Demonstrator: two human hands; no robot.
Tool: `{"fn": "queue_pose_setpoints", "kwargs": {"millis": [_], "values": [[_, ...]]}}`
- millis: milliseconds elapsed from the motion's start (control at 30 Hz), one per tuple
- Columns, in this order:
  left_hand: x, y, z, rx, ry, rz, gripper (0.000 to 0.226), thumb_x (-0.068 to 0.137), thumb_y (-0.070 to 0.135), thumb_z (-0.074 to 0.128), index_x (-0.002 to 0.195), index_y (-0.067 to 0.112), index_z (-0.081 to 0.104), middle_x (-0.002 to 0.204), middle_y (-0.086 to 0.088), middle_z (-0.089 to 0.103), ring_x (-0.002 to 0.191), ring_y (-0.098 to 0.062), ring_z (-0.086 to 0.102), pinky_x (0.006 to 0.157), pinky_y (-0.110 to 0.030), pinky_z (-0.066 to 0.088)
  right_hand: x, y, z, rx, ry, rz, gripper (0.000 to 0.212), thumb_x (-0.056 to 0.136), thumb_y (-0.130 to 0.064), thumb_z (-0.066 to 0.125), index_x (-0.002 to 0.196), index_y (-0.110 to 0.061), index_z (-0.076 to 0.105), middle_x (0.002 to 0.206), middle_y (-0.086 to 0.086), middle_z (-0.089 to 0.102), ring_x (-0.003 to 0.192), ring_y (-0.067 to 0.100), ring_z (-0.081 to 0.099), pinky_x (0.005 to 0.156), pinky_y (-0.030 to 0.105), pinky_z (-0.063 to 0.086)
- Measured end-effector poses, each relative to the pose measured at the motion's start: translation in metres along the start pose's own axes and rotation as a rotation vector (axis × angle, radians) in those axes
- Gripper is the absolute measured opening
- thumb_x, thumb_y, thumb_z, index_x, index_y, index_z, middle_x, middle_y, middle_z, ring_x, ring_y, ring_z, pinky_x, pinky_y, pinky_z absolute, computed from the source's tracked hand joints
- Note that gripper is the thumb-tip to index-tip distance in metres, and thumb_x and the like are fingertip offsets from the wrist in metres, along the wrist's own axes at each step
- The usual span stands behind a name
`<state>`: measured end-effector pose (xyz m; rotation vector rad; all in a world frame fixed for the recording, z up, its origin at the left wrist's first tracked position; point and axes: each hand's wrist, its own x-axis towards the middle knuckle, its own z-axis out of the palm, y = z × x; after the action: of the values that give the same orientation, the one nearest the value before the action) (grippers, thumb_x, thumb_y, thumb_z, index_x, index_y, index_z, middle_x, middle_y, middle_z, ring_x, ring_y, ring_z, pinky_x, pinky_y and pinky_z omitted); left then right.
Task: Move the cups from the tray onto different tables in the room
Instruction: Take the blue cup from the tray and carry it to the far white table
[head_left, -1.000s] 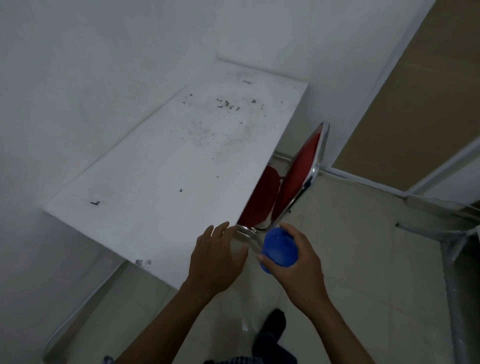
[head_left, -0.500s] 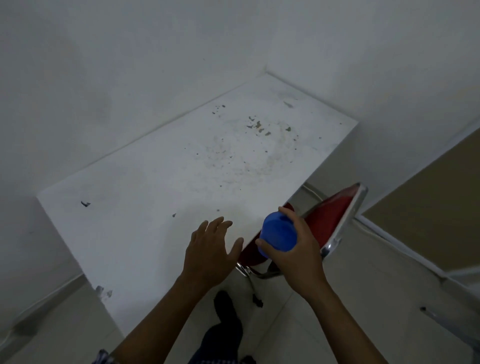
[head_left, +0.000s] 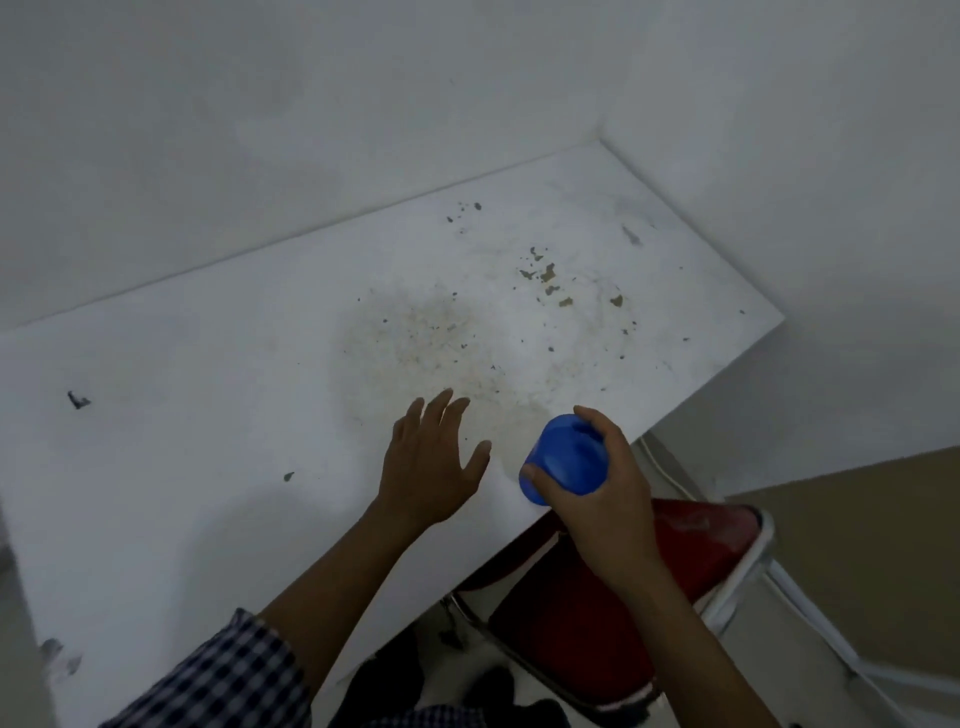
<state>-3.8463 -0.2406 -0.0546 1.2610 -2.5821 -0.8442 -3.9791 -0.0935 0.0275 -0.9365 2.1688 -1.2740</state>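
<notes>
A blue cup (head_left: 566, 457) is held upside down in my right hand (head_left: 597, 483), its flat base facing up. The hand and cup hover over the near right edge of a white, stained table (head_left: 208, 415). My left hand (head_left: 431, 462) is spread flat with fingers apart, low over the table just left of the cup, holding nothing. No tray shows in this view.
A red folding chair (head_left: 597, 613) with a metal frame stands tucked at the table's near right side. White walls close the table in at the back and right. A brown panel (head_left: 857, 545) fills the lower right. My feet show on the floor below.
I have come closer to the table. Both hands moved forward from beyond the table's edge to above its top; the cup stays in my right hand.
</notes>
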Motion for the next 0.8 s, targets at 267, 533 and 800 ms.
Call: {"fn": "queue_pose_setpoints", "kwargs": {"millis": [267, 533, 800], "values": [[0.065, 0.001, 0.065, 0.091, 0.024, -0.179, 0.077, 0.090, 0.071, 0.035, 0.154, 0.028, 0.027, 0.167, -0.002, 0.016, 0.153, -0.037, 0.010, 0.120, -0.056, 0.010, 0.087, 0.043, -0.015, -0.023, -0.177, -0.079, 0.081, 0.063, -0.056, 0.082, 0.134, -0.046, 0.044, 0.132, -0.033, 0.047, 0.118, -0.008, 0.050, 0.082, 0.005, 0.046], [0.084, -0.014, 0.106, 0.291, 0.124, -0.307, 0.088, 0.089, 0.079, 0.026, 0.160, 0.031, 0.010, 0.169, 0.000, 0.005, 0.154, -0.037, -0.002, 0.120, -0.064, 0.005, 0.161, 0.086, -0.010, -0.028, -0.331, -0.244, 0.079, 0.073, -0.043, 0.088, 0.139, -0.036, 0.044, 0.134, -0.028, 0.047, 0.120, -0.009, 0.049, 0.092, 0.007, 0.044], [0.089, -0.015, 0.113, 0.352, 0.171, -0.360, 0.089, 0.085, 0.084, 0.027, 0.159, 0.037, 0.010, 0.169, 0.000, 0.002, 0.154, -0.039, -0.002, 0.116, -0.070, 0.003, 0.220, 0.095, 0.028, -0.026, -0.356, -0.310, 0.082, 0.072, -0.047, 0.086, 0.140, -0.039, 0.041, 0.134, -0.020, 0.048, 0.117, -0.006, 0.050, 0.090, 0.004, 0.043]]}}
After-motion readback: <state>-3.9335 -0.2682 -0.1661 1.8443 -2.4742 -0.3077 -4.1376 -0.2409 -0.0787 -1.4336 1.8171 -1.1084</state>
